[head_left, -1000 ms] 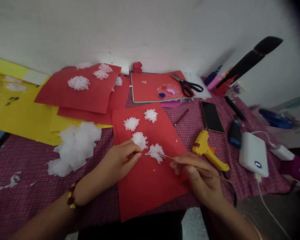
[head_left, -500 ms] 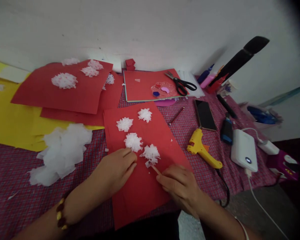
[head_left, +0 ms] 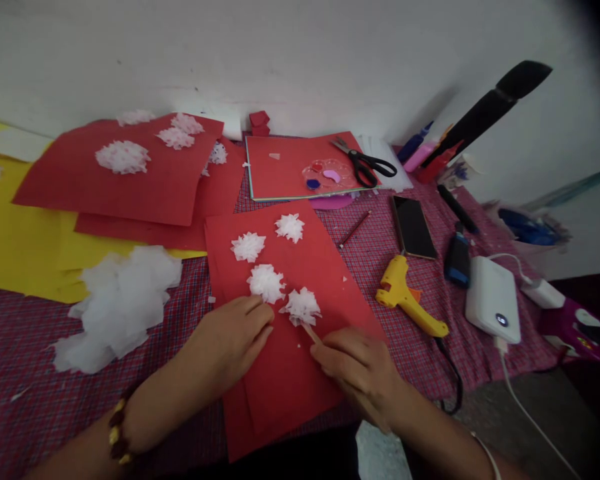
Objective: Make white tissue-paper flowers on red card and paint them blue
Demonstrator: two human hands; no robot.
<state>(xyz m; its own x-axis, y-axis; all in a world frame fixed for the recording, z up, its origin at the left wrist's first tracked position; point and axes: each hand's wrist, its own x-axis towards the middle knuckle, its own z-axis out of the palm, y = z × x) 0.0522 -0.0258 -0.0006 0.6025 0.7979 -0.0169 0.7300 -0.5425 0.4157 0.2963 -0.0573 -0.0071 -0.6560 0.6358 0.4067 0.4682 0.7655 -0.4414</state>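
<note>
Several white tissue tufts sit on the red sheet in front of me. My right hand pinches a thin light stick, whose tip meets the lower edge of the right-hand tuft. My left hand rests on the sheet with its fingers drawn together, just below the middle tuft; whether its fingertips hold anything is hidden. Left of that hand lies a loose heap of white tissue squares on the checked cloth.
Right of the sheet lie a pencil, a yellow glue gun, a phone and a white power bank. Behind are scissors and a paint palette. More red sheets with tufts lie back left.
The stick in my right hand has moved slightly up against the tuft, and the small tissue piece at its tip now sits closer in. My left hand stays in place.
</note>
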